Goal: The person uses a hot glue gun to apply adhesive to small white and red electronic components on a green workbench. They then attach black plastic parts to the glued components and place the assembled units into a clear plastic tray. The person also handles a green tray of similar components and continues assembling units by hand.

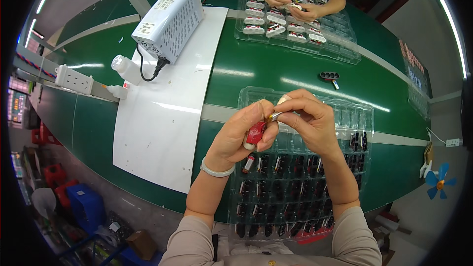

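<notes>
Head view, frame centre: left hand (245, 133) pinches a small red-and-white part (254, 134); right hand (306, 118) grips a thin metal-tipped tool (274, 116) against it, above the clear tray (362, 113). The part looks light, rigid, slippery; best held by its sides.

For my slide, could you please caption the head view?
Left hand holds a small red part over a clear tray.

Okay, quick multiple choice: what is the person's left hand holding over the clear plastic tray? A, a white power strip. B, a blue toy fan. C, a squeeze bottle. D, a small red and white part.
D: the left hand pinches a small red and white part above the clear plastic tray, while the right hand brings a thin metal-tipped piece to it.
</notes>
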A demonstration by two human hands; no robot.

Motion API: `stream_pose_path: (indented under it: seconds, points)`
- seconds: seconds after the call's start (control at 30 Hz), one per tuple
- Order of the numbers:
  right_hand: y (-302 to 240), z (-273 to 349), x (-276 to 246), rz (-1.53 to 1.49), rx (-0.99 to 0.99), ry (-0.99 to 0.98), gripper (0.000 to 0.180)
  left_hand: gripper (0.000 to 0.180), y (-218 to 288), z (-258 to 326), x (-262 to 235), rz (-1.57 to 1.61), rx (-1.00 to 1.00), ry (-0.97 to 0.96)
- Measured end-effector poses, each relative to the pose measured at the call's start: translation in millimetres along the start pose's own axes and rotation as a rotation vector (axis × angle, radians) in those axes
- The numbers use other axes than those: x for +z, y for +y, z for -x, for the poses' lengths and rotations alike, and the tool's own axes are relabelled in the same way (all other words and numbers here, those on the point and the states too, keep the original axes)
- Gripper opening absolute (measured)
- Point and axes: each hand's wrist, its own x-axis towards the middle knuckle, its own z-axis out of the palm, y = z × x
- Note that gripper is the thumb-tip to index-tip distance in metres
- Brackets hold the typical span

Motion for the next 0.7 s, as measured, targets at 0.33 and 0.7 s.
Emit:
stream_pose_path:
  seconds: [0.33, 0.7]
  points:
    - [-23, -12, 1, 0.307, -0.156, -0.077, 0.017, 0.021, 13, 8, -6, -0.130, -0.094, 0.074]
    - [-41, -27, 1, 0.489, -0.308, -0.184, 0.019, 0.025, 17, 12, -2, -0.103, -0.127, -0.027]
